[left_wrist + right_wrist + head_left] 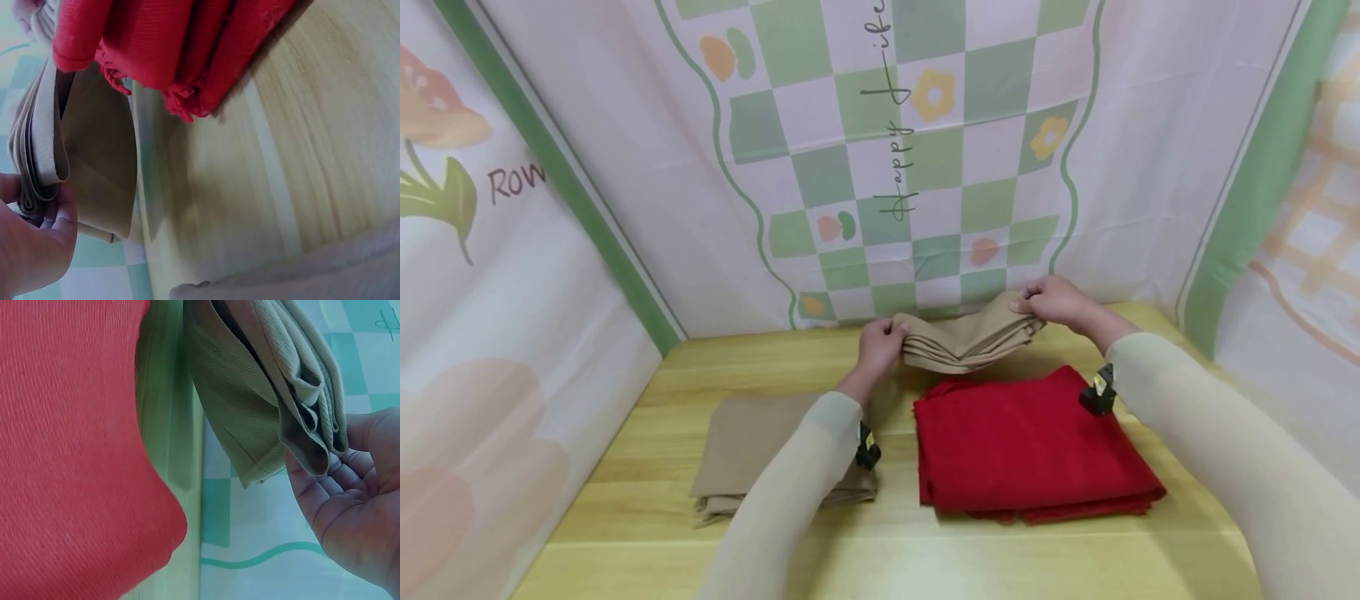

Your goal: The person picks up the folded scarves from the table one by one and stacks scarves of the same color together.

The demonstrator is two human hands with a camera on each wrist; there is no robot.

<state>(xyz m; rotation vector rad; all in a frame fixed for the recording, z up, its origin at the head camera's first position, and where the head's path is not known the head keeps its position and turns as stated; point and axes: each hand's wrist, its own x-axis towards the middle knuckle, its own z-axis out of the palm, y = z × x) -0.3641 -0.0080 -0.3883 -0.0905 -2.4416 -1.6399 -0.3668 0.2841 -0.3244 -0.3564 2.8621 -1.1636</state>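
A folded beige cloth is held up at the back of the table, sagging in the middle between both hands. My left hand pinches its left end between thumb and fingers. At its right end my right hand grips the layers the same way. The left wrist view shows the stacked folds between the left thumb and fingers. In the right wrist view several layers of the cloth run into the right hand. Just in front lies a folded red cloth.
Another folded beige cloth lies at the left, partly behind the left forearm. Everything rests on a wooden table. A printed curtain hangs right behind the table's back edge, with more curtain along the left side.
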